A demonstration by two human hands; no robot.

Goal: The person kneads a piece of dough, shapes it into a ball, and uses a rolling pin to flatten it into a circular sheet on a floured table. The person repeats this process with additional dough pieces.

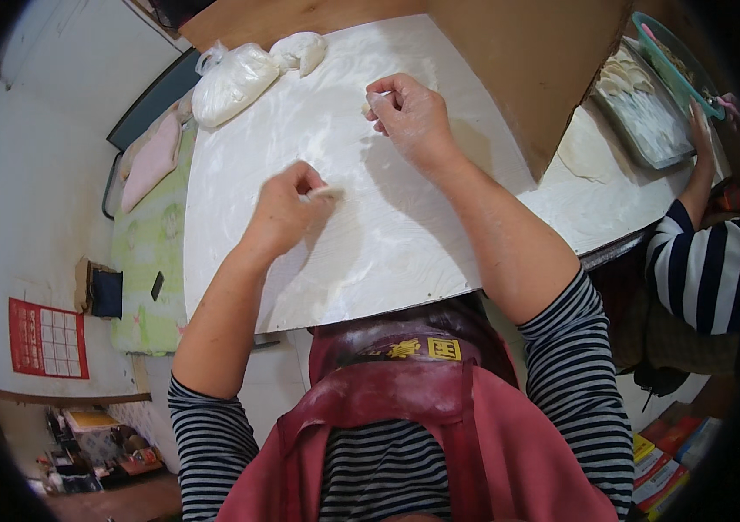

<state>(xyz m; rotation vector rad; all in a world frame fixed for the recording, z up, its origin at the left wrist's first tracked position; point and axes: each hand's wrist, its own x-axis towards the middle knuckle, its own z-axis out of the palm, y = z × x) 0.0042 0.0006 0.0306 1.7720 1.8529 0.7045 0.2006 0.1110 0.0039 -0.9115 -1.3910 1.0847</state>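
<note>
My left hand (291,207) is over the near left part of a flour-dusted white board (383,261), its fingers pinched on a small flat piece of dough (326,192). Blur softens the edges of this hand. Farther out and to the right, my right hand (412,117) has its thumb and fingers curled around another small pale piece, apparently dough (366,107), mostly hidden by the fingers. White flour coats the right hand. At the board's far left lie a tied clear plastic bag with white contents (236,85) and a smaller white bundle (301,52).
A brown cardboard panel (527,72) stands along the right. Beyond it, a person's hand (701,130) touches a tray of dough pieces (644,124) beside a teal basket (670,59). A flat dough sheet (582,153) lies nearby. Left is a bed (141,261) with a phone (158,286).
</note>
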